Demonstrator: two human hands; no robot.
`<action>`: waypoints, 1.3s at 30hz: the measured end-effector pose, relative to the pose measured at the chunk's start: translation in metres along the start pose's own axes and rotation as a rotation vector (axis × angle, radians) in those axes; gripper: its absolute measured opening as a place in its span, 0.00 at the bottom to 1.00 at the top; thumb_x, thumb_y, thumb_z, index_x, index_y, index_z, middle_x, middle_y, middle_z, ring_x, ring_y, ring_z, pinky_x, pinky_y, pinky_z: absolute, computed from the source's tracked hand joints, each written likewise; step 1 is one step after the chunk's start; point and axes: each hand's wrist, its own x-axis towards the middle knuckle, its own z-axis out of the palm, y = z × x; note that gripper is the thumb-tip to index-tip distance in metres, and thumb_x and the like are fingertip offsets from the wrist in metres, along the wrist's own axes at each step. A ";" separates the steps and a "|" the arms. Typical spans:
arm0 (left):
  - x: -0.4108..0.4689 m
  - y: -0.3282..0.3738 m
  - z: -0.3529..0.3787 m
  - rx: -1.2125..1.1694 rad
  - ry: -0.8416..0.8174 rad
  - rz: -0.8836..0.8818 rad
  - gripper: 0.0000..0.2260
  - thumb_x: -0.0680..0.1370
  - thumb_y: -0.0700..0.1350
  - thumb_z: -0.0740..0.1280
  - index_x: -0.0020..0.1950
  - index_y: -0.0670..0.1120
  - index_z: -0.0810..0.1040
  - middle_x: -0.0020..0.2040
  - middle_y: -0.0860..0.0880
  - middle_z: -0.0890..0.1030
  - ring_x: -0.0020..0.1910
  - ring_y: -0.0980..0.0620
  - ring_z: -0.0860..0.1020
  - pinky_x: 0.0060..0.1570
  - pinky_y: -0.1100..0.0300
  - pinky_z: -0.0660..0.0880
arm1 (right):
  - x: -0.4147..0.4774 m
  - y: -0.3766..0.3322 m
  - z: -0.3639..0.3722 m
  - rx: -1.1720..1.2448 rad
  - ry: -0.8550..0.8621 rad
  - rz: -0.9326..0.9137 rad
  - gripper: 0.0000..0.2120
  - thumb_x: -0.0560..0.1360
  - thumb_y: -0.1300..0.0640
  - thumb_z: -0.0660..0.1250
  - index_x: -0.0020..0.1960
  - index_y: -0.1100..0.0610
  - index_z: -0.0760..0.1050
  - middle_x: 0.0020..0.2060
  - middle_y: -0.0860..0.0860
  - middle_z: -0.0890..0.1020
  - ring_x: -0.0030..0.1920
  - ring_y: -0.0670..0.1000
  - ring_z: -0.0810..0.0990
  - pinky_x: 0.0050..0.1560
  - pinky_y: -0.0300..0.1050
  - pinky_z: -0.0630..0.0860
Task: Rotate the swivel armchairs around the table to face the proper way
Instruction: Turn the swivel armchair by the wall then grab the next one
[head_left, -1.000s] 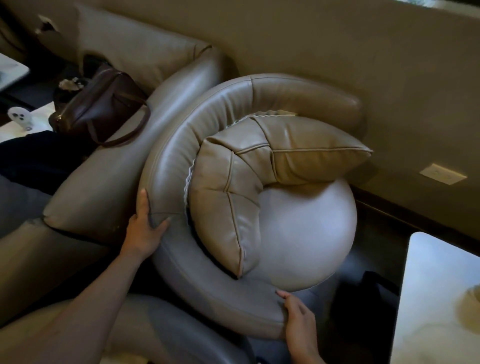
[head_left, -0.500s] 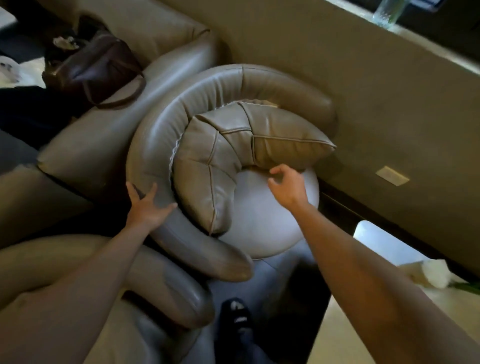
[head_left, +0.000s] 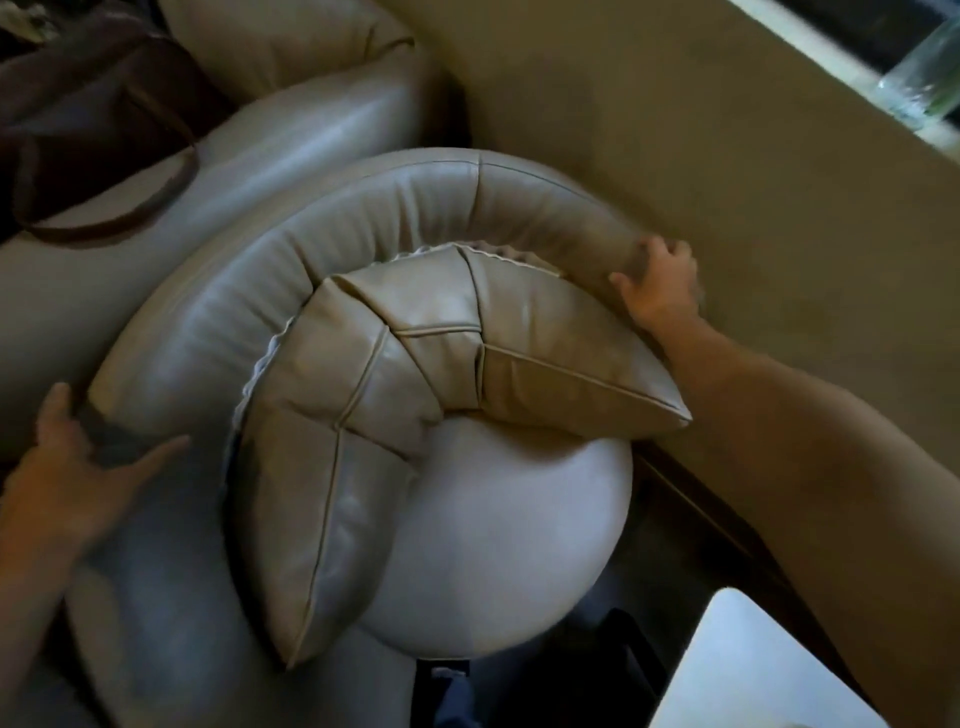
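Chair sits jammed in the corner: wall on its right, sofa arm just beside it on the left, table corner near the seat front. Right hand curled over the end of the backrest roll, right against the wall. Left hand spread open, palm on the roll's other end, not gripping (blurred, so can't tell how firmly it presses). Opening faces the table-ish side, so I'd judge the turn partly done.

Risks: knuckles pinched between roll and wall if it swings that way; loose cushion sliding off; roll rubbing the sofa arm; bag getting nudged.
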 end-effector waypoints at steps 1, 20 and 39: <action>0.008 0.026 -0.003 0.003 0.002 0.045 0.60 0.52 0.77 0.73 0.78 0.54 0.58 0.71 0.38 0.72 0.69 0.34 0.72 0.66 0.34 0.69 | 0.012 0.003 0.002 -0.030 -0.029 -0.032 0.27 0.74 0.46 0.73 0.70 0.49 0.69 0.67 0.59 0.70 0.66 0.64 0.70 0.64 0.63 0.72; 0.051 0.120 0.022 0.382 0.267 0.263 0.46 0.66 0.69 0.73 0.78 0.64 0.53 0.69 0.45 0.78 0.63 0.34 0.76 0.56 0.36 0.75 | 0.075 0.060 0.040 -0.161 0.079 -0.269 0.51 0.69 0.45 0.78 0.77 0.28 0.46 0.67 0.66 0.71 0.60 0.71 0.72 0.65 0.66 0.68; 0.070 0.130 0.017 0.315 0.110 0.330 0.52 0.64 0.65 0.77 0.79 0.61 0.49 0.76 0.43 0.68 0.72 0.38 0.69 0.66 0.38 0.71 | 0.049 0.046 0.036 -0.208 0.049 -0.227 0.47 0.71 0.45 0.76 0.81 0.42 0.52 0.78 0.66 0.56 0.76 0.70 0.57 0.75 0.64 0.58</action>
